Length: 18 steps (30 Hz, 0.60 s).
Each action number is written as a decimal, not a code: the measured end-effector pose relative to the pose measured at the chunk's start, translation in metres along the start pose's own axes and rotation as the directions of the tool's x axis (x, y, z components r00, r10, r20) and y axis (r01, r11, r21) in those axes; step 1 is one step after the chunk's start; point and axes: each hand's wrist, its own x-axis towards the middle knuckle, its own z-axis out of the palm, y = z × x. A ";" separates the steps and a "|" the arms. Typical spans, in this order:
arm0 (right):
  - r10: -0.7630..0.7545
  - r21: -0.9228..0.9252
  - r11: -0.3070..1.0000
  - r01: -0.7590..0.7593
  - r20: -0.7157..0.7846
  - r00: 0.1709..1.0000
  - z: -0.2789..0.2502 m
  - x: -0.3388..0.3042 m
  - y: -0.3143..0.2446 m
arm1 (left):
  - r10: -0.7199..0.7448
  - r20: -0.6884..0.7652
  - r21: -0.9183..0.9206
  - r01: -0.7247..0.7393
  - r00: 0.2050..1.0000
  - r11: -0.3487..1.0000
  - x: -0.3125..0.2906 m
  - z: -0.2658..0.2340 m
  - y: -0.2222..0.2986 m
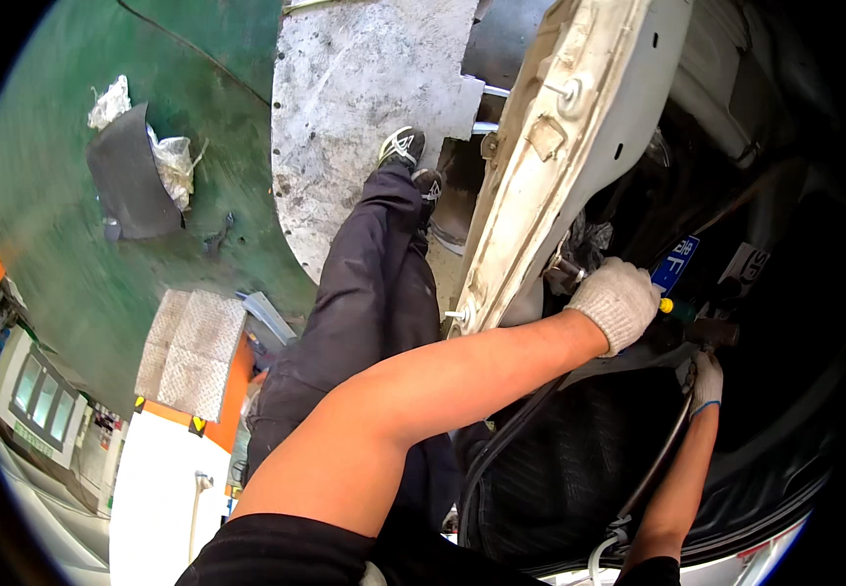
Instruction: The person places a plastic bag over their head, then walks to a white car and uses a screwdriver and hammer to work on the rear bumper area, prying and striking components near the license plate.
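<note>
My left hand [618,305], in a knitted off-white glove, is closed round a hand tool with a yellow handle end [666,306] that shows past its fingers. Next to this hand, by the pale car panel [579,137], is a shiny metal piece [566,272]; I cannot tell whether it belongs to the tool. My right hand [706,379], gloved too, is closed just below a dark, blocky hammer head [714,333]. The hammer head is close to the yellow end. Shadow hides most of the hammer's handle and the inside of the car body.
A blue plate [675,264] and a pale label [743,269] lie beyond my hands. Black ribbed lining [560,469] and a dark hose [511,439] are below. A worn metal platform [345,107] is under my feet. An orange-white cart [164,469] stands left.
</note>
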 end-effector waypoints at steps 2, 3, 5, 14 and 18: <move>-0.092 -0.131 0.987 0.091 0.000 0.996 -0.008 0.009 -0.004 | -0.008 0.047 -0.014 0.009 0.999 1.000 0.003 -0.001 0.001; -0.187 -0.230 0.955 0.188 0.026 0.982 0.003 0.002 -0.010 | -0.014 0.072 -0.016 0.015 0.997 1.000 0.005 0.000 0.002; -0.412 -0.472 0.767 0.434 0.155 0.898 0.048 -0.045 -0.044 | -0.090 0.172 0.005 0.091 0.981 0.996 0.002 0.014 -0.006; -0.130 -0.232 0.963 0.134 0.033 0.991 0.033 -0.039 -0.041 | -0.062 0.019 -0.021 0.063 0.998 0.998 0.005 -0.002 0.002; -0.103 -0.240 0.964 0.115 0.061 0.993 0.027 -0.033 -0.038 | -0.051 -0.018 -0.066 0.050 0.999 0.997 0.005 0.000 0.000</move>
